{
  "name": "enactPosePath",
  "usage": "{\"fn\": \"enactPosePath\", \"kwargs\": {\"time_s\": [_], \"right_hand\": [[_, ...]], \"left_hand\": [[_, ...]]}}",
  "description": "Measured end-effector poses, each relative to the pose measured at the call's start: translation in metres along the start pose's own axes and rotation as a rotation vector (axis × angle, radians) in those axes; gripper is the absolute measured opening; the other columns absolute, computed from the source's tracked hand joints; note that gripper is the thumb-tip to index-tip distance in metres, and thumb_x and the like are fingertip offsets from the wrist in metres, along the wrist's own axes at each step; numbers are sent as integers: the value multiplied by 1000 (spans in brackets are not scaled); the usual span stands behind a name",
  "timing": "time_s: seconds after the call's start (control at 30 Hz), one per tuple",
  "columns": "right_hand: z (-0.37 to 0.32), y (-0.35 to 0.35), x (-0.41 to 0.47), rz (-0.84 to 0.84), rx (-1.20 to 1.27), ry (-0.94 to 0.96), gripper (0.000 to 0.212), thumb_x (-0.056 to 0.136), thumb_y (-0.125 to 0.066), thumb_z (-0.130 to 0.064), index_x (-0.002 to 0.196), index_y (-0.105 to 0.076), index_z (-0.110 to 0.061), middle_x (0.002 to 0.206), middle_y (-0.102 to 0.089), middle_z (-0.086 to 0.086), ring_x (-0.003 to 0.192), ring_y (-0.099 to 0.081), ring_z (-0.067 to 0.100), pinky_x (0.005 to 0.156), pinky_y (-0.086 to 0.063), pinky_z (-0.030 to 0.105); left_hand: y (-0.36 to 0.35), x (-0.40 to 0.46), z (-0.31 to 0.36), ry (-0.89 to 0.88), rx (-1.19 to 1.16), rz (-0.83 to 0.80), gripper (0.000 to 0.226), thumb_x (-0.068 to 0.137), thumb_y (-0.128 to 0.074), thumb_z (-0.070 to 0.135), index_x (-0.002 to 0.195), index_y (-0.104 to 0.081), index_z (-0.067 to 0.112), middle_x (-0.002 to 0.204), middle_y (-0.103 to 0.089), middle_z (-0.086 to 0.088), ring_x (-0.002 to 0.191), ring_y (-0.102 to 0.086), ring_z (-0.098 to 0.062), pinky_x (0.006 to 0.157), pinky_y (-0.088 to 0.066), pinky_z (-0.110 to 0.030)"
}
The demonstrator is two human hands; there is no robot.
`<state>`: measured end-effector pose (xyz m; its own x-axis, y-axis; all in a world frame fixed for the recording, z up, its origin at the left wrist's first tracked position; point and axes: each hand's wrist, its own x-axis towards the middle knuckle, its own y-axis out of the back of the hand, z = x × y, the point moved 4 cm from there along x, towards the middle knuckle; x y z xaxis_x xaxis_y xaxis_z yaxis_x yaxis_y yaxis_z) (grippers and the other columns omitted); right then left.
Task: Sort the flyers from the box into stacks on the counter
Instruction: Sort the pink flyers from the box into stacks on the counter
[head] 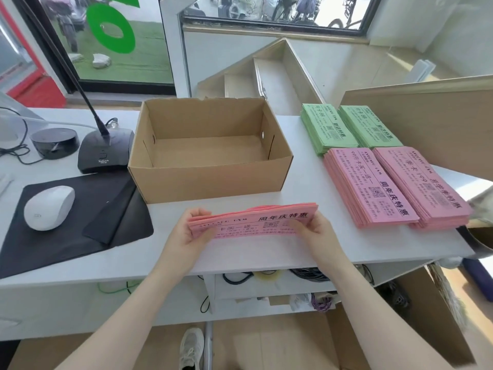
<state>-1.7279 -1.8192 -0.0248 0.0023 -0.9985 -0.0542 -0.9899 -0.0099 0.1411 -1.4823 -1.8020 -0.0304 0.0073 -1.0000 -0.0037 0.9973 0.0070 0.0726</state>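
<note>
Both hands (pixel 253 233) grip pink flyers (pixel 256 220) btwn them.

We had a single view, worn on the person's head; it looked forward and steeply down over the white counter (pixel 306 252), wide-angled and close above it; the window (pixel 266 9) sat at the top edge; the floor showed at the bottom.

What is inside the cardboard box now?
The cardboard box shows only its bare brown floor, no flyers. Its near wall hides the front strip of the floor.
</note>
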Motion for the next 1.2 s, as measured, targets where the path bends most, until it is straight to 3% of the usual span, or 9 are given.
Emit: {"fn": "enactPosePath", "kwargs": {"time_s": [0.23, 0.37, 0.5, 0.63, 0.73, 0.83, 1.03, 1.1, 1.2], "right_hand": [[-13, -1, 4, 100, -46, 156, 29, 94, -47, -4, 104, -56, -31, 106, -66, -5, 101, -61, 8, 86, -49, 20], [6, -9, 0, 88, -76, 55, 38, 94, -45, -2, 103, -54, -38, 105, -64, -12, 100, -59, 0, 90, -48, 24], [7, 1, -7, 204, -82, 88, 33, 94, -47, -4, 103, -53, -35, 105, -64, -9, 102, -59, 5, 89, -47, 22], [11, -1, -9, 136, -170, 30, 36, 94, -46, -4, 104, -51, -39, 105, -63, -11, 103, -58, 9, 88, -47, 25], [2, 8, -12, 160, -78, 56, 39, 94, -45, -3, 105, -51, -40, 106, -64, -13, 102, -60, 5, 82, -48, 17], [-8, 23, -17, 176, 48, 80, 35, 93, -45, 0, 113, -52, -28, 111, -65, -4, 102, -62, 10, 82, -53, 26], [-31, 58, -14, 316, 250, 22, 32, 91, -44, 4, 110, -50, -21, 112, -64, 5, 107, -60, 28, 90, -49, 53], [-40, 68, -14, 379, 197, 17, 36, 90, -49, 2, 119, -42, -19, 116, -59, 5, 106, -59, 21, 93, -49, 49], [-56, 86, -16, 540, -148, 35, 68, 85, -64, -11, 137, -24, -26, 135, -40, -4, 121, -41, 8, 102, -35, 32]], "left_hand": [[2, 12, 7, -64, -12, 59, 24, 90, -49, -4, 103, -53, 16, 100, -65, 2, 92, -61, 1, 84, -50, -18], [0, 17, -10, 29, 117, -27, 32, 94, -45, 0, 121, -51, 16, 116, -63, 6, 109, -57, -5, 99, -45, -30], [-3, 12, -6, -48, 199, -14, 33, 94, -46, 3, 114, -50, 29, 111, -61, 18, 103, -56, 9, 88, -41, -8], [-8, 17, -7, -25, 308, -1, 30, 94, -47, 5, 119, -49, 22, 101, -59, 19, 97, -57, -3, 85, -41, -12], [-12, 19, 13, -108, 302, -3, 28, 94, -48, 7, 114, -51, 26, 96, -59, 26, 88, -55, 12, 75, -38, -4], [-22, 19, 40, -213, 252, -48, 35, 93, -48, 4, 100, -49, 39, 87, -65, 29, 84, -57, 13, 74, -41, -4], [-55, 46, 82, -308, 47, -172, 30, 90, -51, 6, 101, -55, 34, 86, -66, 22, 69, -56, -1, 58, -47, -16], [-63, 58, 90, -285, 33, -224, 37, 92, -49, 2, 97, -55, 38, 84, -66, 18, 70, -57, -9, 58, -50, -22], [-74, 71, 101, -257, 73, -323, 44, 92, -50, 8, 89, -57, 51, 90, -67, 9, 85, -61, -27, 75, -55, -41]]}}
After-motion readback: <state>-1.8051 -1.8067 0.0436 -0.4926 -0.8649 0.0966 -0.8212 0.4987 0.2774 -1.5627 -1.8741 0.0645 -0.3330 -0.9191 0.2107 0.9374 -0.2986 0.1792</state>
